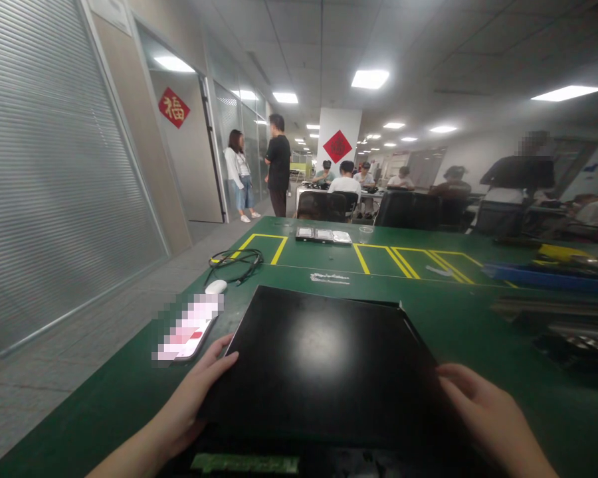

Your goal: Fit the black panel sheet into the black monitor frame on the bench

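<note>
A large flat black panel point(323, 365) with a glossy top lies before me over the green table. I cannot tell whether it is a screen or a casing cover. My left hand point(204, 382) grips its left edge, thumb on top and fingers partly hidden along the side. On the opposite edge, my right hand point(478, 398) holds the panel with curled fingers. A green strip resembling a circuit board point(244, 463) shows below the panel's near edge. Left of the panel are a phone point(192, 338) with a lit screen and a white mouse point(216, 287).
On the green table point(124, 405) lie a coiled black cable point(236, 262), several hard drives point(323, 235) and yellow tape outlines point(272, 236). A blue tray point(553, 277) and blurred metal parts point(578, 338) sit at right. People stand and sit beyond the table.
</note>
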Available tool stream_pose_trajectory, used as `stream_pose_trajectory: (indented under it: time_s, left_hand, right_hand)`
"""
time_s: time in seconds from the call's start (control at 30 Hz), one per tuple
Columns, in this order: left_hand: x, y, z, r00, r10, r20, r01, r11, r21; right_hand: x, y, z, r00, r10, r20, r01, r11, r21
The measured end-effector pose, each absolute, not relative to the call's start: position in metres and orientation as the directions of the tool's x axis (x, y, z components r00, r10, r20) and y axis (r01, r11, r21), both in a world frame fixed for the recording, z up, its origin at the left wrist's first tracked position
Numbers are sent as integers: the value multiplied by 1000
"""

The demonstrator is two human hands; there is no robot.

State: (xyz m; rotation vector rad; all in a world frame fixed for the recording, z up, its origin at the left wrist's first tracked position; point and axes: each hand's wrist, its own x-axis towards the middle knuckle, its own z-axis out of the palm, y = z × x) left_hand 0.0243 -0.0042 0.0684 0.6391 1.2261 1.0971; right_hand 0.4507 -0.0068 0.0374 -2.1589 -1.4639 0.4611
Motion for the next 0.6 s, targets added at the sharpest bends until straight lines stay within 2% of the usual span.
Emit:
stream_pose_trajectory:
  time_s: [0.6]
  left_hand:
    - [26, -5, 69, -36, 908, -417, -312, 386, 868]
  right_hand:
    - [442, -9, 48, 376, 925, -60, 771, -348, -533]
